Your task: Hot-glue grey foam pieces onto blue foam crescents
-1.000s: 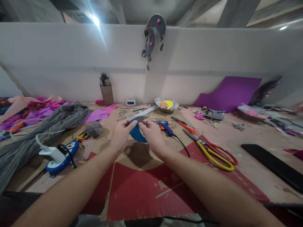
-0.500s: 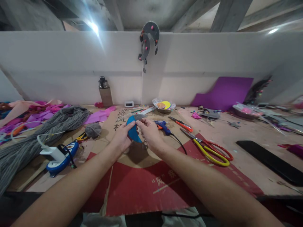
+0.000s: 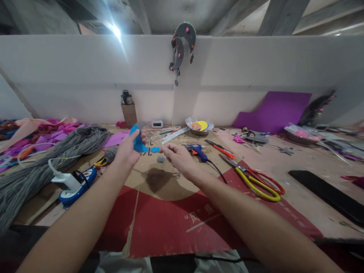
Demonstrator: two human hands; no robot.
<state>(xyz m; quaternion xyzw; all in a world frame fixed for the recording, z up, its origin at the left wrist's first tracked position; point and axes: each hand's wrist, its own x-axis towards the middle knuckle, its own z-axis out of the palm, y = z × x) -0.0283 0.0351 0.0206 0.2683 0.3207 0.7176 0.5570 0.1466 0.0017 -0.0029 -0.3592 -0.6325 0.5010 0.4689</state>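
Note:
A blue and grey felt crescent (image 3: 138,142) is held in my left hand (image 3: 131,148), thumb pressed on its blue face and fingers behind. To its right, my right hand (image 3: 179,159) is closed in a pinch; what sits between its fingertips is too small to make out. A small wavy blue piece (image 3: 155,149) shows between the hands, close to the right fingertips; whether it touches them I cannot tell. Just below it is a small fluffy grey piece (image 3: 160,159). Beyond the right hand lies a blue glue gun (image 3: 199,152) with a black cord.
Red-and-yellow-handled scissors (image 3: 257,184) and an orange cutter (image 3: 220,148) lie right of the cardboard (image 3: 159,223). A black slab (image 3: 327,195) is farther right. Grey yarn (image 3: 68,159) and a blue power strip (image 3: 78,187) are at left. A bowl (image 3: 200,132) stands behind.
My left hand has moved left and slightly up with the felt crescent, away from my right hand. The right hand no longer touches the crescent. The small blue and grey pieces now show.

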